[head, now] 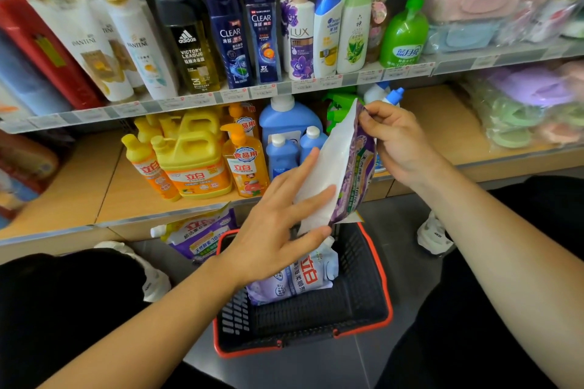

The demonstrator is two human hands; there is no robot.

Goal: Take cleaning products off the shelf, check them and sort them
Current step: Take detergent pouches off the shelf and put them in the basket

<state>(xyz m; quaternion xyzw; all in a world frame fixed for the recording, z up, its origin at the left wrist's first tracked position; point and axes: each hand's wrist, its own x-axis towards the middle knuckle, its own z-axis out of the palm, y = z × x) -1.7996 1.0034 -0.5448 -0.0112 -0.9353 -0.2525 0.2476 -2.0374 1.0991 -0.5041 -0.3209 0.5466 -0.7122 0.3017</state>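
A purple and white refill pouch (339, 164) is held upright above a black basket with a red rim (384, 290). My right hand (396, 139) pinches the pouch's top corner. My left hand (281, 224) lies against its white side near the bottom, fingers fairly straight, thumb hidden behind it. A lilac pouch (294, 278) lies inside the basket. Another purple pouch (199, 230) leans against the shelf base, left of the basket.
Yellow dish-soap bottles (189, 158) and blue bottles (284, 136) stand on the wooden lower shelf (94, 186). Shampoo bottles (234, 35) line the upper shelf. Packaged slippers (531, 104) fill the right shelves. My dark-clothed knees and white shoes (434, 235) flank the basket.
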